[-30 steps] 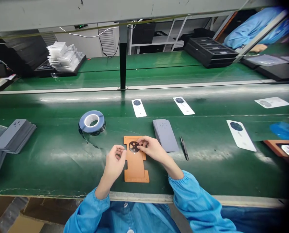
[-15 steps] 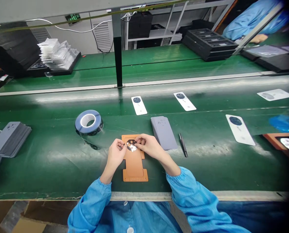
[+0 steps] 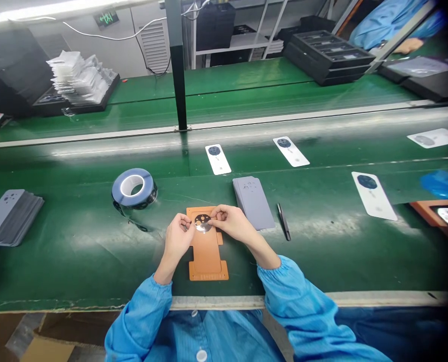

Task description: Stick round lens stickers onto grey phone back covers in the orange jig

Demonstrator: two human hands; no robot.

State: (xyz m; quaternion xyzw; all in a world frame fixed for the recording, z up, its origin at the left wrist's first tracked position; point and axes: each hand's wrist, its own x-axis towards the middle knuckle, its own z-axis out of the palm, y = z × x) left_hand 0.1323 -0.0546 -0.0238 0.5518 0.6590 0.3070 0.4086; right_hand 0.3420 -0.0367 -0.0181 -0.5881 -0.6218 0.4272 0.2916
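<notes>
An orange fixture plate lies on the green bench in front of me. Over its upper end is a round, shiny black piece with holes, like a camera-cover film. My right hand pinches the piece's right edge between thumb and fingers. At its left edge my left hand is closed in a pinch; whether it grips the edge is too small to be sure, but the fingertips meet it. A stack of grey phone back panels lies right of the fixture, with black tweezers beside it.
A roll of blue-rimmed film stands left of the fixture. Farther left is another stack of grey panels. White panels with dark circles lie across the bench. At right is a second orange fixture. A post rises behind.
The round black piece now lies flatter over the fixture's top, its holes showing more clearly. Both hands keep nearly the same place. The whole view has shifted slightly.
</notes>
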